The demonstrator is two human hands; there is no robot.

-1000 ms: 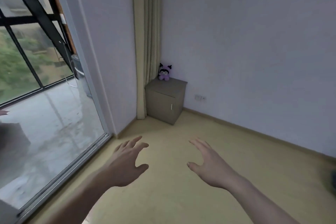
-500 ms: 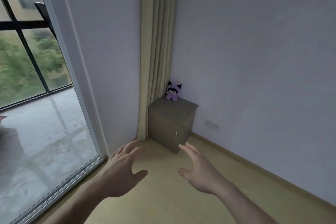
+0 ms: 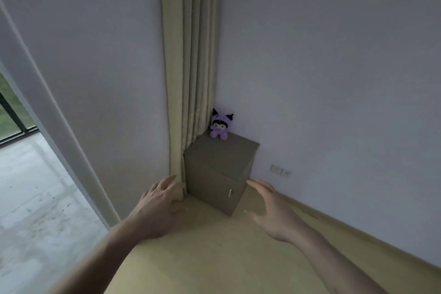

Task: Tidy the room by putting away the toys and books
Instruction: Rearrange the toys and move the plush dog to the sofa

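Atop cabinet [image 3: 216, 164]: purple plush toy [image 3: 220, 125]

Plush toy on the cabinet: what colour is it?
Purple plush toy, black-and-white face; head view.

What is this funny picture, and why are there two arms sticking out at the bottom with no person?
The person is there, you just can't see them, because the camera sits on their head and looks forward and down. So you see what they see: their own left hand and right hand reaching out in front. Both hands are open and hold nothing. Ahead, in the corner of the room, stands a small grey-brown cabinet on the floor. On top of it, at the back near the wall, sits a purple plush toy with black horns. A long pale curtain hangs beside the cabinet, and a big glass door is on the left. The person is tidying up toys, so they will probably pick up the plush next.
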